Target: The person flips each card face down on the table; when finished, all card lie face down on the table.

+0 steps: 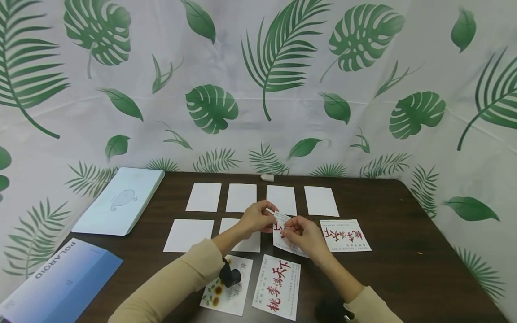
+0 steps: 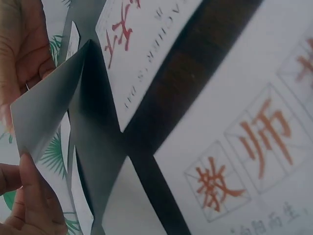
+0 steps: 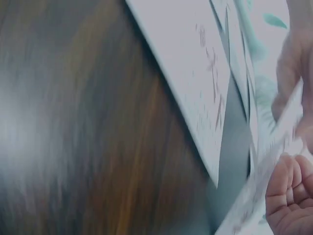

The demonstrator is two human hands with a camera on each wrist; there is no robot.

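A white card with red Chinese characters (image 1: 283, 241) is tilted up off the table between both hands. My left hand (image 1: 255, 219) pinches it by its upper left corner. From the right, my right hand (image 1: 308, 235) holds its face with thumb and curled fingers. In the left wrist view the card's shaded side (image 2: 49, 107) faces the camera, with left fingertips (image 2: 29, 171) at its lower edge. The right wrist view, blurred, has the card's printed face (image 3: 259, 178) beside the right hand (image 3: 291, 196). Right of the hands lies a similar red-lettered card (image 1: 347, 235).
Several blank white cards (image 1: 203, 197) lie in two rows behind and left of the hands. Nearer me are a sunflower card (image 1: 214, 298) and another red-lettered card (image 1: 278, 287). A blue POLAROID box (image 1: 60, 282) and a pale whale-print book (image 1: 121, 202) sit at the left.
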